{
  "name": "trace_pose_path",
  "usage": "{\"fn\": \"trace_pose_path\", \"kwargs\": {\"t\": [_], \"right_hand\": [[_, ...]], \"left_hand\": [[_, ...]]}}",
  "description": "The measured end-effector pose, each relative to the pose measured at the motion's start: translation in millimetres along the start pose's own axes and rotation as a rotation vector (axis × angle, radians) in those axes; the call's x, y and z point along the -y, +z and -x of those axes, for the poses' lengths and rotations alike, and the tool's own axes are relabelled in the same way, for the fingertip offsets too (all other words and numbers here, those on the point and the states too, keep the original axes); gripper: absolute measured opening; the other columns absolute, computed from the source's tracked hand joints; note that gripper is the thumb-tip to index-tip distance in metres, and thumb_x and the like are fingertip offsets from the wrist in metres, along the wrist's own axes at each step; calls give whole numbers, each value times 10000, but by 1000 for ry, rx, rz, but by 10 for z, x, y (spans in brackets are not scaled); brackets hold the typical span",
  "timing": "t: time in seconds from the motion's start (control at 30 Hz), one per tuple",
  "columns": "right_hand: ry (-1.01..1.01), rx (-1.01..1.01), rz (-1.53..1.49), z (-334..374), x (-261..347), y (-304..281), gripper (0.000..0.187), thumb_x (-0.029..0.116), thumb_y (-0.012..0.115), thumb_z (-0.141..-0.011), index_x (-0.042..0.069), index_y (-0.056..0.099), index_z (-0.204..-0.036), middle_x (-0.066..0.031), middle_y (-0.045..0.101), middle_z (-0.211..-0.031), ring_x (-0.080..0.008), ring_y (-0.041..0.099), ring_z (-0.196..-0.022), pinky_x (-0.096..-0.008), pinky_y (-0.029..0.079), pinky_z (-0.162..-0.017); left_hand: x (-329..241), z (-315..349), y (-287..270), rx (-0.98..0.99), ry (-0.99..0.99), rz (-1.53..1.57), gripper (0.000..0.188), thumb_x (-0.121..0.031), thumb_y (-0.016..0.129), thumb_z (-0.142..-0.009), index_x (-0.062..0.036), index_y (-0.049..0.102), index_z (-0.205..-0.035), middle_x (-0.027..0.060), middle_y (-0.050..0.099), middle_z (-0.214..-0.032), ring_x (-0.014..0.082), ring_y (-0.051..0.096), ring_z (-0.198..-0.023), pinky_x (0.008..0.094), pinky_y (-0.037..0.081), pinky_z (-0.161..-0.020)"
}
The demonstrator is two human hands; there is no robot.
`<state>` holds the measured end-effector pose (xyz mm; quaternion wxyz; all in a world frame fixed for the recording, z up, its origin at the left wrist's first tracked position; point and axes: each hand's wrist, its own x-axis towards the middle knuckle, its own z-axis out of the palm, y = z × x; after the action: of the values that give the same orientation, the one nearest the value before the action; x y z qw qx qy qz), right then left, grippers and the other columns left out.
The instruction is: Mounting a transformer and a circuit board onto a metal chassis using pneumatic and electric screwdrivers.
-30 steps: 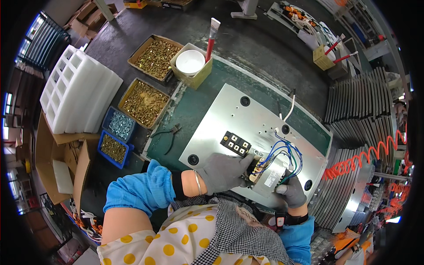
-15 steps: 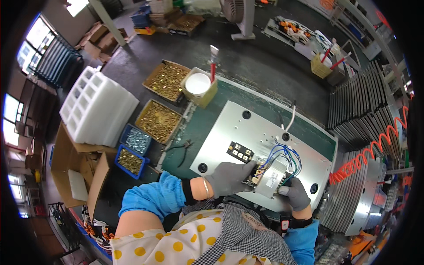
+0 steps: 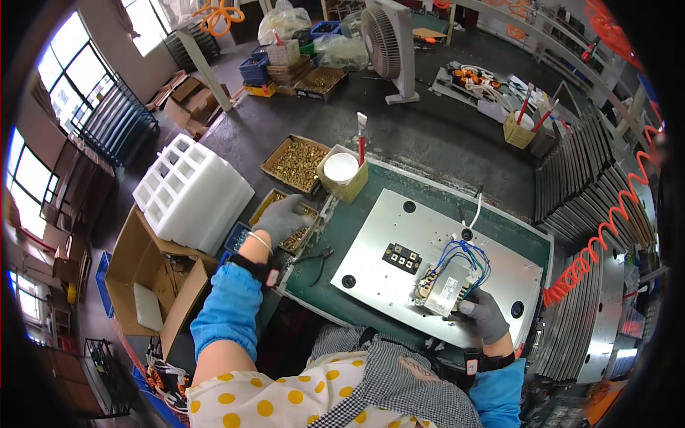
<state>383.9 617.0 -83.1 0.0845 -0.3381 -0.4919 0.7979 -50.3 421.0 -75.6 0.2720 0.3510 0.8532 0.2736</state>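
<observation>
Gloved fingers of the left hand (image 3: 282,219) are slightly bent over a shallow box (image 3: 260,207) of brass-coloured fasteners; whether they are pinching any, I cannot tell. On the right hand (image 3: 486,319), the thumb lies against the near right corner of a transformer (image 3: 437,294). The other fingers are partly hidden there, so how firmly they grip cannot be told.

That transformer sits near the close edge of a silver metal plate (image 3: 385,228), with blue and green wires (image 3: 469,255) looping over its far right side. Just to its left, also on the plate, is a black terminal block (image 3: 402,258). The plate lies at an angle on a green tabletop (image 3: 346,227), and a pair of pliers (image 3: 314,267) rests beside it — between the plate and the left forearm.

Beyond the left hand stands another box (image 3: 276,177) of brass-coloured pieces, next to a yellow container (image 3: 348,189) holding a white cup (image 3: 341,168) and a red-handled brush (image 3: 362,143). Farther left are a white foam block (image 3: 193,196) and an open carton (image 3: 189,307). Out to the right — an orange coiled hose (image 3: 571,284) hangs in front of stacked metal panels (image 3: 571,321); a fan (image 3: 385,43) stands at the back.
</observation>
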Motion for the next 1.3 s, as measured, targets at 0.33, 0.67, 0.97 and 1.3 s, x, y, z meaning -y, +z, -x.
{"fn": "trace_pose_path", "kwargs": {"t": [0.33,0.67,0.97,1.3], "right_hand": [[-23,-71,7,134,23,117,667,205,703,-796,-129,407,-1291,-207,549,-1179,-290,608,-1037,-363,574,-834],[52,-200,117,136,-42,119,618,155,701,-806,-84,437,-1312,-162,620,-1123,-209,607,-1023,-316,502,-900],[2,-159,209,168,-64,93,671,245,714,-819,-70,424,-1336,-165,591,-1191,-194,613,-974,-282,512,-846],[-178,-175,383,497,-46,-42,572,272,657,-866,-31,464,-1311,-102,656,-1019,-135,617,-794,-263,512,-742]], "left_hand": [[365,-981,-139,-162,-38,-390,667,-307,759,-693,-55,530,-1266,215,592,-1212,348,556,-1152,403,448,-968],[612,-2054,-8,-66,-106,-452,782,-397,791,-646,-34,531,-1288,228,537,-1305,365,505,-1227,406,437,-1000],[971,-2486,138,-190,-58,-451,452,-273,696,-750,10,613,-1092,254,636,-1108,398,591,-1088,428,475,-906],[1227,-2315,-43,-424,-7,-362,311,-111,580,-827,-3,660,-1108,161,689,-1027,309,647,-947,340,475,-868]]}}
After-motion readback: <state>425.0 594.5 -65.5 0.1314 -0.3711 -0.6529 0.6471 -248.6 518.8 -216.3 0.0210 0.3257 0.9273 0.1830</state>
